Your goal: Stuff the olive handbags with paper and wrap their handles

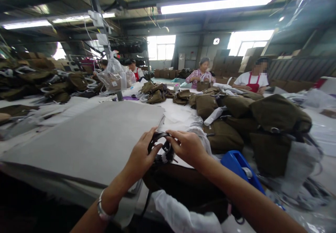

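Between my two hands a black strap is bent into a loop. My left hand pinches its left side, thumb inside the curve. My right hand grips the top right part with fingers and thumb. Dark hardware on the strap shows below, too blurred to make out. Under my hands lies a dark olive bag, its near side toward me. A roll of white wrapping paper rests against the bag's near side.
Left of my hands lies a wide stack of grey paper sheets. Olive bags are heaped at the right, beside a blue plastic tape dispenser or holder. A post with a plastic bag stands beyond the sheets. Several people work across the table.
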Tool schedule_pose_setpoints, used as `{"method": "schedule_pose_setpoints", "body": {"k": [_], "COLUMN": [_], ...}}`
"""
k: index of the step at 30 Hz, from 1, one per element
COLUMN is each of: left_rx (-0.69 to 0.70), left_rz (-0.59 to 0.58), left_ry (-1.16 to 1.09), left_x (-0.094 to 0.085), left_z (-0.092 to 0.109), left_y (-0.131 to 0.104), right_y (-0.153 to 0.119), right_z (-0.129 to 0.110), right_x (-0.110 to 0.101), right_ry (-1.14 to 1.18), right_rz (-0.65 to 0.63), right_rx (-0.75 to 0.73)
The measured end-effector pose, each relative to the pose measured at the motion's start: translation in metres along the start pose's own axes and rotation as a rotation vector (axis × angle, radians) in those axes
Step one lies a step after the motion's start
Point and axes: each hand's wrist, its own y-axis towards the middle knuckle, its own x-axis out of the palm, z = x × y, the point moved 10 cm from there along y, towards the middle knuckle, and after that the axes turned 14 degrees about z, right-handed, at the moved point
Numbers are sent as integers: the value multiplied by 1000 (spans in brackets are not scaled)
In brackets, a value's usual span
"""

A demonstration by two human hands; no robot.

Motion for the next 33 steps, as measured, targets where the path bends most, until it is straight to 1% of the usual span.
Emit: {"method": "schedule_pose_setpoints", "body": {"k": [3,6,9,12,15,17,20,23,25,27,29,30,33], "left_rx": [191,282,301,285,245,211,162,80,-17,-131,-219,-235,-181], "left_rz": [136,232,290,307,287,275,281,306,293,258,236,236,268], "left_ry": [166,237,239,254,283,270,215,156,109,36,-35,-52,-16], "left_x": [-8,-15,-19,-17,-12,-8,-7,-12,-15,-15,-16,-17,-22], "left_z": [11,19,26,31,32,31,30,27,21,15,12,12,19], "left_y": [-6,-13,-16,-16,-15,-15,-16,-15,-12,-10,-10,-9,-9], "right_y": [-2,-6,-8,-10,-13,-14,-14,-17,-20,-23,-26,-26,-28], "right_z": [-5,-18,-29,-26,-19,-14,-5,1,4,6,6,6,4], "right_x": [-7,-13,-12,-6,-1,-4,-8,-2,5,11,15,16,19], "right_ry": [-104,-79,7,44,75,152,359,614,754,866,956,979,971], "right_rz": [47,85,104,106,110,131,126,36,-22,-51,-65,-70,-115], "right_rx": [-67,-175,-261,-238,-198,-137,32,275,431,540,598,608,594]}}
